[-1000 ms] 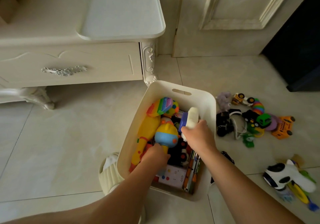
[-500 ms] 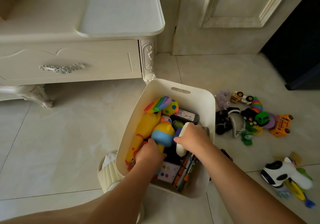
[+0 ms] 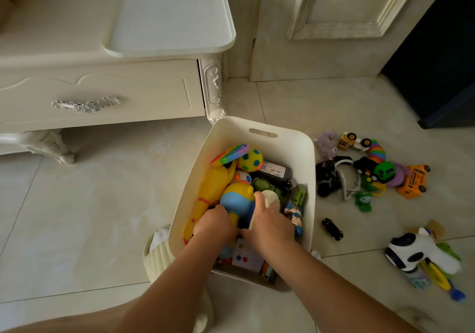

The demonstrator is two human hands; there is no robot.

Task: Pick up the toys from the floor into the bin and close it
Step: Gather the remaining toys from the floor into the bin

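A cream bin [image 3: 305, 168] stands on the floor, packed with toys. Both my hands are inside it. My left hand [image 3: 214, 223] grips the stem of a blue and yellow toy [image 3: 236, 199]. My right hand [image 3: 268, 226] holds a white and blue toy [image 3: 270, 196], pressing it down among the others. A yellow rubber chicken [image 3: 210, 191], a rainbow pop toy [image 3: 230, 154] and a spotted ball [image 3: 250, 159] lie in the bin too. A heap of toy cars [image 3: 372, 170] lies on the floor right of the bin.
The bin's flat cream lid [image 3: 169, 14] lies on the white dresser [image 3: 97, 93] at the back left. A small black car [image 3: 332, 228] and a black and white toy [image 3: 421, 250] lie on the tiles at the right. A door [image 3: 334, 24] stands behind.
My right hand has lowered the white and blue toy from above the rim down into the bin. My left hand has stayed on the blue and yellow toy.
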